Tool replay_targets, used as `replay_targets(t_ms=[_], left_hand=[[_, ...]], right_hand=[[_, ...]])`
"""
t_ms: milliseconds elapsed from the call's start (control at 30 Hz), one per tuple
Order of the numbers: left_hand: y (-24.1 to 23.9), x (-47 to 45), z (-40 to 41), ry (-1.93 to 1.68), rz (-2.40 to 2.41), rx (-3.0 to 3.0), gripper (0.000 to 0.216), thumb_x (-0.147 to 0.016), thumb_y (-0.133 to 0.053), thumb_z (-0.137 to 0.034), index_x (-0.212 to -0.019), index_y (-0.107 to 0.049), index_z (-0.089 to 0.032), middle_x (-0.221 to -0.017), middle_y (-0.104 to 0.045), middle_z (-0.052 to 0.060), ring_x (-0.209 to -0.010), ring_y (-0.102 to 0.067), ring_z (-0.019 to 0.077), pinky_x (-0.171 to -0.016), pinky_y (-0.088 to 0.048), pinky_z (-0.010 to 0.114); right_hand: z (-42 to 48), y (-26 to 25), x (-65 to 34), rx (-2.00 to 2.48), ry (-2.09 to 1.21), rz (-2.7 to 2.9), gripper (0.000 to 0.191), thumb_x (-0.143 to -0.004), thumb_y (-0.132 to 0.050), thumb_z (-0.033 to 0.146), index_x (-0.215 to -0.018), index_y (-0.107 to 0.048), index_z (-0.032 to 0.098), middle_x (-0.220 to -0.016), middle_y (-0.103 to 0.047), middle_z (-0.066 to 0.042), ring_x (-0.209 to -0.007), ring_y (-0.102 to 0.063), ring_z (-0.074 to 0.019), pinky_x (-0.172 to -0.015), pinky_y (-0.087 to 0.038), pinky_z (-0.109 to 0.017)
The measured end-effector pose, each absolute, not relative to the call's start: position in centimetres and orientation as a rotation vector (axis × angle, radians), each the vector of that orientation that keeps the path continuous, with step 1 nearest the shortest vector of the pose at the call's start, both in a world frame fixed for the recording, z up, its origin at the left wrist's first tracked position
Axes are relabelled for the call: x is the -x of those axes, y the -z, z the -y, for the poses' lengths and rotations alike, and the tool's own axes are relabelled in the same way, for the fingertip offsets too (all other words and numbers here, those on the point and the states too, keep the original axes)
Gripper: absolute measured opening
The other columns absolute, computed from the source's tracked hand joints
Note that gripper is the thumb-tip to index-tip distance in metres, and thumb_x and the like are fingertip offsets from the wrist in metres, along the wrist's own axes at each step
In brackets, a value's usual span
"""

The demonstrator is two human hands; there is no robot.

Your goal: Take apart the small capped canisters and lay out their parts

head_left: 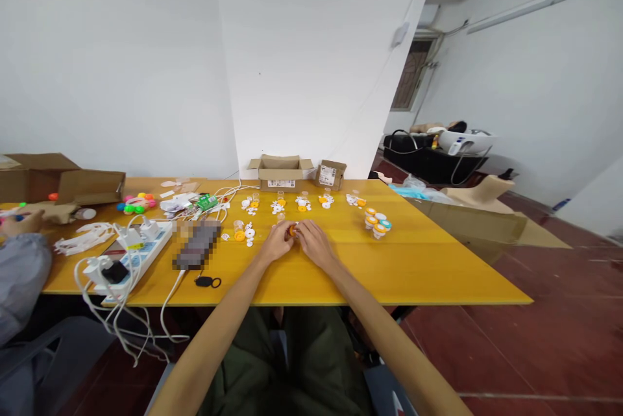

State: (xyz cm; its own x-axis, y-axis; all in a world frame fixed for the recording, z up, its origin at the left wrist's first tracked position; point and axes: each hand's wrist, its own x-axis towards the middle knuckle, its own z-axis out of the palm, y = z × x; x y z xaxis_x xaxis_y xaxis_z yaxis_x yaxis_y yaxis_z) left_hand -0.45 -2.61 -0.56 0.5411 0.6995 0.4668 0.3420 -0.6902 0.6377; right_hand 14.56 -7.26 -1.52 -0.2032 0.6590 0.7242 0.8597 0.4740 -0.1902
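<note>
Bare forearms [402, 341] up front, reaching over the desk [428, 273]. Looks partway done to me: capped cups [379, 226] clustered right, loose white-and-orange parts [302, 208] in piles far and left. Left hand [276, 242] and right hand [314, 241] have fingers pinched around a small orange piece [292, 230] between them; exact grip's hidden.

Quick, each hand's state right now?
Left hand: closed, holding a small orange part.
Right hand: fingers curled at the same part; whether gripping cannot be told.
</note>
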Motion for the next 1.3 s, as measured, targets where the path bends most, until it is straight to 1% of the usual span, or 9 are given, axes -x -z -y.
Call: replay_targets(t_ms=[200,300,467,600,800,967,1067,1200,1300], left_hand=[[0.6,0.4,2.6,-0.986,-0.847,-2.295,0.041,-0.071,-0.051,-0.005,-0.107,-0.063,-0.020,-0.082,-0.062,0.001,-0.073,-0.054,0.0161,-0.075,-0.047,0.029],[0.5,0.4,2.6,-0.976,-0.851,-2.287,0.039,-0.071,-0.052,-0.006,-0.106,-0.064,-0.020,-0.080,-0.062,0.000,-0.071,-0.054,0.0155,-0.074,-0.047,0.028],[0.2,0.4,2.9,-1.004,-0.833,-2.240,0.031,-0.075,-0.055,-0.010,-0.102,-0.065,-0.020,-0.077,-0.063,0.000,-0.068,-0.055,0.0153,-0.072,-0.047,0.028],[0.2,0.4,3.0,-0.986,-0.826,-2.228,0.030,-0.077,-0.054,-0.009,-0.103,-0.064,-0.020,-0.079,-0.065,0.000,-0.068,-0.056,0.0150,-0.071,-0.047,0.027],[0.6,0.5,2.6,-0.961,-0.816,-2.194,0.032,-0.076,-0.056,-0.009,-0.105,-0.062,-0.020,-0.075,-0.064,-0.002,-0.069,-0.058,0.0148,-0.072,-0.047,0.027],[0.9,0.4,2.4,-0.997,-0.782,-2.104,0.028,-0.076,-0.061,-0.014,-0.104,-0.062,-0.020,-0.074,-0.064,-0.002,-0.067,-0.058,0.0142,-0.068,-0.048,0.026],[0.9,0.4,2.3,-1.014,-0.781,-2.073,0.021,-0.078,-0.061,-0.018,-0.099,-0.063,-0.019,-0.073,-0.064,-0.001,-0.067,-0.059,0.0147,-0.067,-0.048,0.026],[0.9,0.4,2.2,-1.025,-0.842,-2.084,0.009,-0.079,-0.060,-0.018,-0.087,-0.065,-0.019,-0.071,-0.065,-0.001,-0.066,-0.058,0.0149,-0.067,-0.048,0.027],[0.8,0.3,2.2,-1.013,-0.874,-2.094,0.010,-0.078,-0.060,-0.015,-0.083,-0.067,-0.019,-0.070,-0.065,-0.001,-0.065,-0.058,0.0152,-0.068,-0.047,0.027]], right_hand=[[7.3,1.5,-14.7,1.278,0.244,1.933,0.022,-0.092,-0.043,0.014,-0.089,-0.061,0.026,-0.085,-0.063,-0.006,-0.083,-0.058,-0.0232,-0.077,-0.048,-0.035],[7.3,1.5,-14.7,1.280,0.210,1.916,0.022,-0.092,-0.043,0.016,-0.088,-0.062,0.027,-0.084,-0.063,-0.006,-0.083,-0.059,-0.0229,-0.078,-0.048,-0.035],[7.5,1.3,-14.6,1.284,0.080,1.830,0.018,-0.094,-0.045,0.023,-0.090,-0.062,0.026,-0.089,-0.064,-0.005,-0.084,-0.061,-0.0208,-0.075,-0.050,-0.032],[7.4,1.4,-14.6,1.248,-0.078,1.803,0.009,-0.089,-0.053,0.025,-0.091,-0.062,0.024,-0.090,-0.067,-0.004,-0.084,-0.063,-0.0195,-0.075,-0.051,-0.031],[6.9,1.8,-14.7,1.220,-0.230,1.753,0.009,-0.086,-0.056,0.024,-0.091,-0.064,0.024,-0.088,-0.069,-0.003,-0.083,-0.066,-0.0186,-0.076,-0.053,-0.032],[6.7,1.8,-14.8,1.192,-0.275,1.682,0.007,-0.085,-0.058,0.028,-0.087,-0.062,0.023,-0.085,-0.070,-0.002,-0.080,-0.067,-0.0182,-0.076,-0.054,-0.032],[6.5,1.9,-14.8,1.171,-0.284,1.636,0.010,-0.085,-0.058,0.031,-0.085,-0.062,0.023,-0.085,-0.070,-0.002,-0.079,-0.067,-0.0179,-0.075,-0.055,-0.032],[6.3,2.1,-14.9,1.163,-0.297,1.577,0.012,-0.084,-0.057,0.034,-0.085,-0.062,0.023,-0.085,-0.070,-0.003,-0.077,-0.067,-0.0181,-0.073,-0.055,-0.032],[6.2,2.1,-15.0,1.182,-0.270,1.515,0.011,-0.084,-0.056,0.033,-0.084,-0.061,0.023,-0.084,-0.070,-0.004,-0.077,-0.067,-0.0193,-0.072,-0.056,-0.033]])
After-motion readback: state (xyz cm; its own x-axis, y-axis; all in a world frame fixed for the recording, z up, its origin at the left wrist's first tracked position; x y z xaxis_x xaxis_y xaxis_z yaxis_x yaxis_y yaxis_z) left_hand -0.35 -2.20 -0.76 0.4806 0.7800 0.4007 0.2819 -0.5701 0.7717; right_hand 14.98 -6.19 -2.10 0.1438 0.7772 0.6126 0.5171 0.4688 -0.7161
